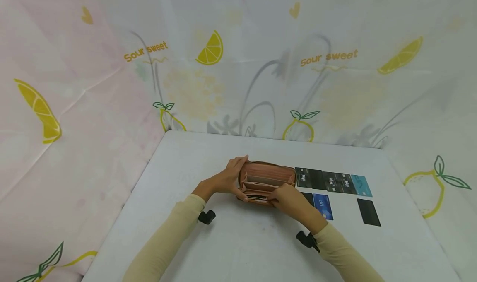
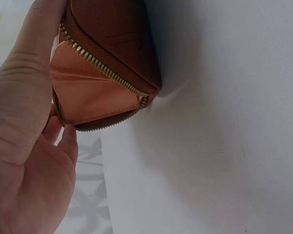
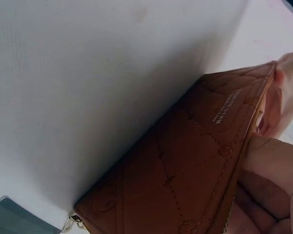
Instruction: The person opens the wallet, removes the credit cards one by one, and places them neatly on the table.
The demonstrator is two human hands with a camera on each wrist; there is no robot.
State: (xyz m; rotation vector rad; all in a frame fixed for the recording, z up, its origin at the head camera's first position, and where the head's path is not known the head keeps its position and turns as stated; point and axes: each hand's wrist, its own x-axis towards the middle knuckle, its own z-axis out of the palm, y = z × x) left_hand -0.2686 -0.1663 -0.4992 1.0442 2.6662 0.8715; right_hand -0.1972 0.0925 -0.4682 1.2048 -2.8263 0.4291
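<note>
A brown zip-around wallet (image 1: 268, 170) stands unzipped on the white table, its pleated compartments facing up. My left hand (image 1: 228, 178) grips its left end, the thumb at the front corner and the fingers along the back. In the left wrist view, the brass zipper (image 2: 107, 70) borders the spread side gusset. At the wallet's front edge, my right hand (image 1: 292, 201) has its curled fingers inside by the front slots, where pale and dark edges (image 1: 257, 198) show. The right fingertips are hidden, so I cannot tell whether they pinch a card. Quilted stitching covers the wallet's outside (image 3: 185, 161).
Right of the wallet lies a row of black cards (image 1: 331, 181), some marked Vip, ending in a light blue card (image 1: 361, 185). A blue card (image 1: 322, 206) overlaps or adjoins a dark card (image 1: 308, 197) near the right hand. Another black card (image 1: 369, 212) lies farther right.
</note>
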